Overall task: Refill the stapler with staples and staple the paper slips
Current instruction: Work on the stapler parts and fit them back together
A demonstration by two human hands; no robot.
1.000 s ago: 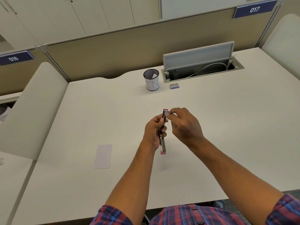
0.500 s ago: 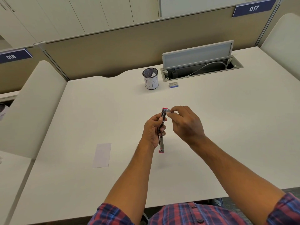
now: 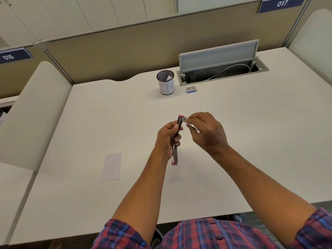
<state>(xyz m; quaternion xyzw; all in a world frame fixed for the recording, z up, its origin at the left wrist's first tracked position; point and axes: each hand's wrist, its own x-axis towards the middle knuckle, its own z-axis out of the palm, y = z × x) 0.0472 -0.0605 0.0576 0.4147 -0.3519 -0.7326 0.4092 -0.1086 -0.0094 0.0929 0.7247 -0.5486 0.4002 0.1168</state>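
A slim pink and black stapler (image 3: 175, 155) is swung open lengthwise above the middle of the white desk (image 3: 251, 141). My left hand (image 3: 166, 141) grips it around its middle. My right hand (image 3: 206, 131) pinches a shiny metal strip of staples (image 3: 190, 124) against the stapler's far end. A white paper slip (image 3: 111, 167) lies flat on the desk to the left of my hands. A small blue staple box (image 3: 191, 89) sits near the back of the desk.
A mesh pen cup (image 3: 165, 82) labelled "IN" stands at the back, with a slip of paper inside. Beside it is an open cable hatch (image 3: 221, 69) with its lid raised. Padded dividers flank the desk on the left and right.
Both hands hold nearly the same pose. The right fingers have shifted slightly at the stapler's far end, and more of the metal strip now shows.
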